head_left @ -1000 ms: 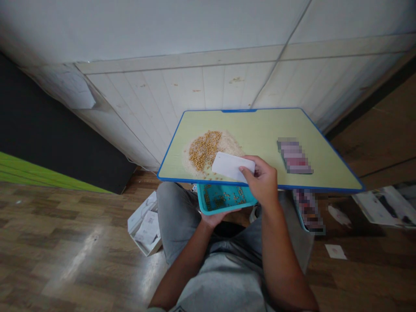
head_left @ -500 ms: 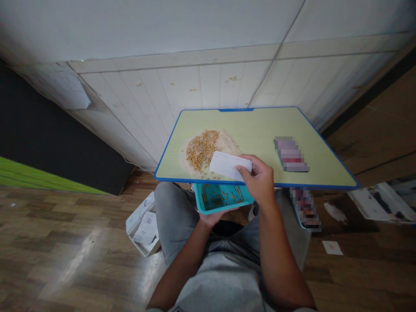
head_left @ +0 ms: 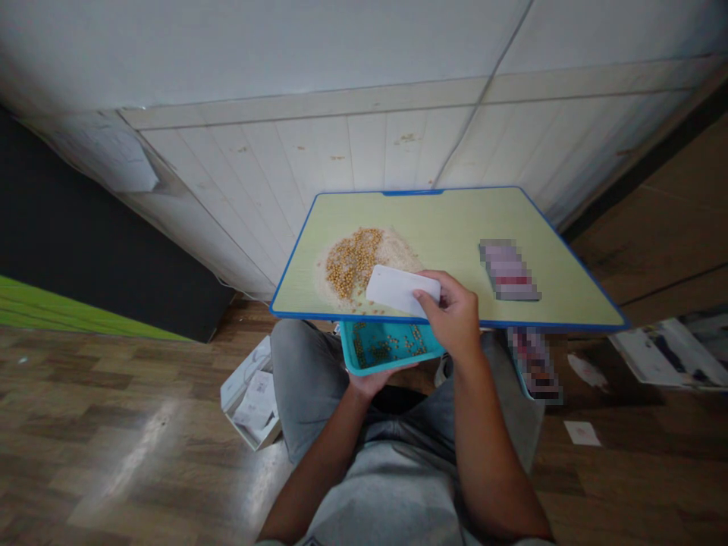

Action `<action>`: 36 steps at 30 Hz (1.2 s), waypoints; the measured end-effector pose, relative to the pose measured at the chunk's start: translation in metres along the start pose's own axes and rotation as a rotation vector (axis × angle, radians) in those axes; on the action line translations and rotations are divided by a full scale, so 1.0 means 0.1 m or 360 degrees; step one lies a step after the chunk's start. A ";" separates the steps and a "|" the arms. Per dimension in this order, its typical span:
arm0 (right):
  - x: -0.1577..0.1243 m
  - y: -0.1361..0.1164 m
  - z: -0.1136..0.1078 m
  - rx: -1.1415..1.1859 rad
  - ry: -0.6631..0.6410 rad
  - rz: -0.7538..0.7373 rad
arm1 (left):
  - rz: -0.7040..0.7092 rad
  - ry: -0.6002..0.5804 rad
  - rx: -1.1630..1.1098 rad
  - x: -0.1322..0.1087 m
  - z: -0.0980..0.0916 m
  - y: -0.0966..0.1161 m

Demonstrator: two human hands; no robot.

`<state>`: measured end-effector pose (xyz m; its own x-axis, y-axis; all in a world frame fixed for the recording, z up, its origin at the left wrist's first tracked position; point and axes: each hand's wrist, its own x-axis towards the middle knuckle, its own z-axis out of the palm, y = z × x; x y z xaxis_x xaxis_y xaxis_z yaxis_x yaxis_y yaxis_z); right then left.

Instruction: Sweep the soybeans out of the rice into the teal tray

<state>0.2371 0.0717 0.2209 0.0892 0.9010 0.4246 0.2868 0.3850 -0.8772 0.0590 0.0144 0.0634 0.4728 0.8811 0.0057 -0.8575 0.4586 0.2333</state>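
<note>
Green blue-edged counter [head_left: 455,227] against white wall: right hand [head_left: 452,318] clamped on white flat card [head_left: 398,289] by yellow bean pile [head_left: 353,262]; left hand [head_left: 372,381] gripping teal plastic tray [head_left: 390,345] below edge.

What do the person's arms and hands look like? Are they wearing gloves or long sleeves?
No gloves and no long sleeves. The right hand and the left hand are bare, and both forearms are bare right down to the bottom edge of the picture. No watch, ring or bracelet shows. The person wears a grey top and grey trousers.
</note>
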 end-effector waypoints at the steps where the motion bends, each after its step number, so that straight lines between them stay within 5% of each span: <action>1: 0.00 0.00 0.00 0.0003 -0.0002 -0.0002 | 0.0002 0.0002 -0.0002 0.00 0.00 0.00; 23: 0.00 -0.02 -0.01 0.0031 -0.0002 0.0024 | -0.0011 0.0238 -0.0236 -0.02 0.11 0.02; 36: -0.01 -0.04 -0.01 -0.0004 0.0002 0.0025 | -0.0013 0.0216 -0.0277 -0.02 0.12 0.02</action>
<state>0.2370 0.0694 0.2244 0.0952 0.9066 0.4111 0.2875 0.3703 -0.8833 0.0586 0.0123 0.0758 0.4581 0.8795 -0.1292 -0.8815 0.4682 0.0613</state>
